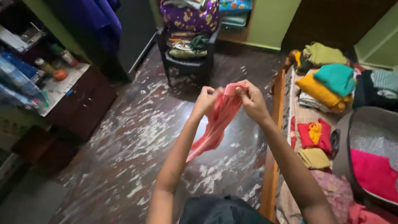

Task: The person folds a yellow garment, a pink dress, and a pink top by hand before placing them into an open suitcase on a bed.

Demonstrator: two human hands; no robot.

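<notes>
A bed [277, 124] with a wooden side rail runs along the right, stacked with folded clothes [327, 83]. Over the floor beside that rail, a pink cloth [217, 120] hangs, its top edge pinched by the left hand [205, 101] and right hand [252, 101].

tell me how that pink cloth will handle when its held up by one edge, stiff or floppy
Probably floppy: the pink cloth hangs in soft folds below where the left hand and right hand pinch its top edge. It likely weighs little, since fingertips alone hold it up. It would probably drape rather than keep its shape.
</notes>
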